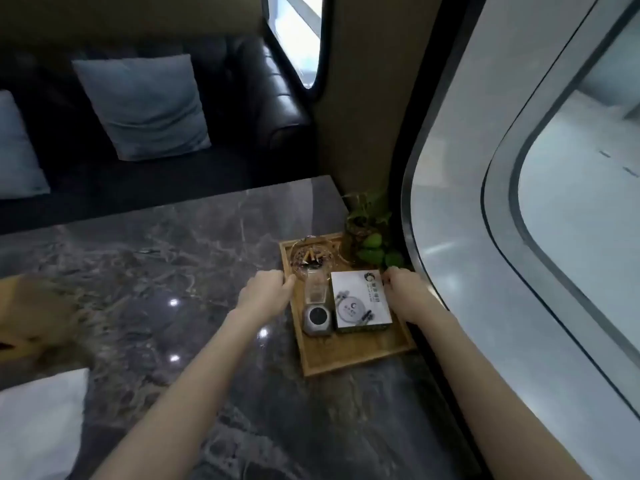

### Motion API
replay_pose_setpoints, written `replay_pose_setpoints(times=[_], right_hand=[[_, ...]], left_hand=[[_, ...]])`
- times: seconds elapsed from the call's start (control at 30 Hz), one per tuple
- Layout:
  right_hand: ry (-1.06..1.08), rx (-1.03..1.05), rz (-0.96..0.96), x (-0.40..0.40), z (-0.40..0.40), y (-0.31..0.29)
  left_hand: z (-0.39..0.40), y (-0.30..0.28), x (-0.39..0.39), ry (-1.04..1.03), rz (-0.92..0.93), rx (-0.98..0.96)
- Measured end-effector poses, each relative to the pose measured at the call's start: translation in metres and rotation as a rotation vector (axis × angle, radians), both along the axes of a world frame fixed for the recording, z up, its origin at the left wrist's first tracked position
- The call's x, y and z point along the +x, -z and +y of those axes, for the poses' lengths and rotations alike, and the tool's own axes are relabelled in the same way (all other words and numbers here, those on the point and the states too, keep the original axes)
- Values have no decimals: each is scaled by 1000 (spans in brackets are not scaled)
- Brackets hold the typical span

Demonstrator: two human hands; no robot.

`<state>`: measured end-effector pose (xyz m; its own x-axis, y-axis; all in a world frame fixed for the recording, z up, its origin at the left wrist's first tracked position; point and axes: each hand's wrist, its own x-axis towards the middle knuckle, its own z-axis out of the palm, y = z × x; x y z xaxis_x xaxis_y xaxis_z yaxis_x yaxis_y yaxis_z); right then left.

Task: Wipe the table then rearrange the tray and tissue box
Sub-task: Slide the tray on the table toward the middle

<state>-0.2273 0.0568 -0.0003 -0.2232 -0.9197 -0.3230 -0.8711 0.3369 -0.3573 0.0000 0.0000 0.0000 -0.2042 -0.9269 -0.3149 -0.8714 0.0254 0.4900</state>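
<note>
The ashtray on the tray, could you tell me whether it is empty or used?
Used: the ashtray at the far end of the tray holds several cigarette butts.

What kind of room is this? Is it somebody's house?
Probably a lounge or club booth, not a house: a dark leather sofa with cushions, a marble table, and a tray holding an ashtray full of cigarette butts.

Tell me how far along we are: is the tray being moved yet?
Wiping looks done: the marble table shows no cloth, though I cannot confirm it is clean. In hand: the left hand and right hand each have a grip on opposite rims of the wooden tray, which carries the ashtray and white tissue box. Left: setting the tray in its final place and positioning the box.
</note>
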Motion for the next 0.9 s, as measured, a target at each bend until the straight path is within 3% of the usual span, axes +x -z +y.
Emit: replay_pose_setpoints(times=[0.23,0.37,0.57,0.9], right_hand=[[184,-201,-129,-5,22,63],[271,-169,-291,-8,33,84],[385,-161,-375,-14,40,98],[572,-264,-263,-8,32,111]], left_hand=[[14,55,-12,-162,97,-50],[21,79,-18,-209,139,-90],[29,101,-26,-194,-69,-237],[23,114,-30,-264,5,-293]])
